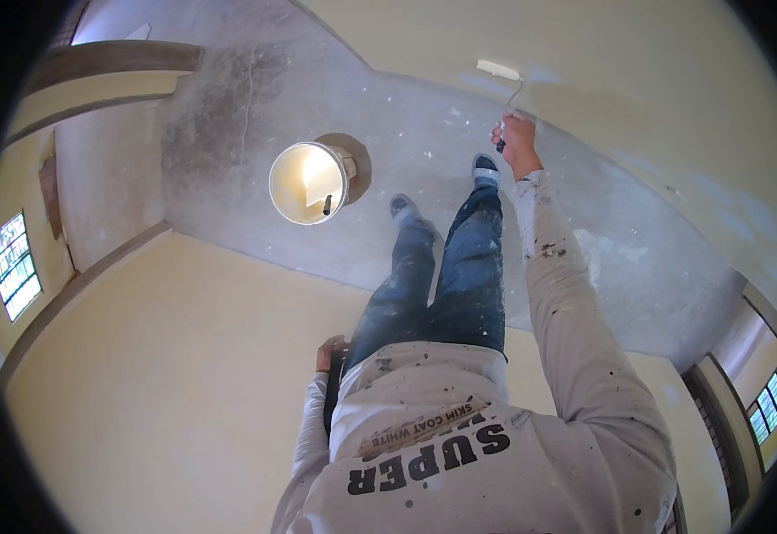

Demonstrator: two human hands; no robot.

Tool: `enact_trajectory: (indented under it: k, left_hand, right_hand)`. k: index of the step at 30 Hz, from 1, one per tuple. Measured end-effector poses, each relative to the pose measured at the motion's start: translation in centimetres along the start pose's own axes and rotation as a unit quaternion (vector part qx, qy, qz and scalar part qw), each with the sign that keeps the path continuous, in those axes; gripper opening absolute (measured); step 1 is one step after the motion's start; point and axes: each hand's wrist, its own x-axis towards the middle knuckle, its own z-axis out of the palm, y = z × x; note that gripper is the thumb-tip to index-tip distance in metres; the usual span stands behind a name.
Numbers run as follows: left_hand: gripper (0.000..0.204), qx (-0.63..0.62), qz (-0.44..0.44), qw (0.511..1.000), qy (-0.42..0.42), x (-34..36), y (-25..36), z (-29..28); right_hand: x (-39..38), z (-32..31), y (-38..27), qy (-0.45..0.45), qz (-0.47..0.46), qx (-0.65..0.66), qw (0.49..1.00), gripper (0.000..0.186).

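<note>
R hand (519, 142) grips paint roller (498, 69) by wall (646, 58); L hand (329, 351) beside jeans (470, 285), fingers I can't make out; prob. mid-rolling, next stroke needs even pressure

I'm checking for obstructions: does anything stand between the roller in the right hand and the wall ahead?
Nothing visible stands between the roller and the wall, though whether they touch is hard to tell. The white bucket stands on the floor to the left, out of the way.
</note>
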Motion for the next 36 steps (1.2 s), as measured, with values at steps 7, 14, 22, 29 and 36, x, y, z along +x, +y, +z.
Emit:
enact_trajectory:
  k: [7,14,22,29,36]
  left_hand:
    - [0.046,0.218,0.06,0.974,0.03,0.1,-0.5,1.6]
    - [0.047,0.046,-0.021,0.998,0.022,-0.1,1.0,1.8]
    - [0.048,0.09,0.018,0.996,-0.006,1.2,0.2,0.0]
    - [0.045,0.089,-0.016,0.996,0.011,0.5,2.6,2.8]
    - [0.043,0.009,-0.039,0.999,-0.008,-0.4,2.5,0.9]
  right_hand:
    - [-9.1,0.5,-6.4,0.006,-0.018,-0.016,1.0,0.011]
    - [-3.8,-0.9,-2.9,0.021,-0.003,-0.001,1.0,0.015]
    - [-2.0,-2.8,-2.5,0.01,0.003,-0.033,0.999,0.015]
    - [-9.0,-3.2,-7.0,0.032,-0.04,-0.037,0.998,0.011]
    - [0.8,-6.3,-0.9,0.035,0.017,-0.019,0.999,0.022]
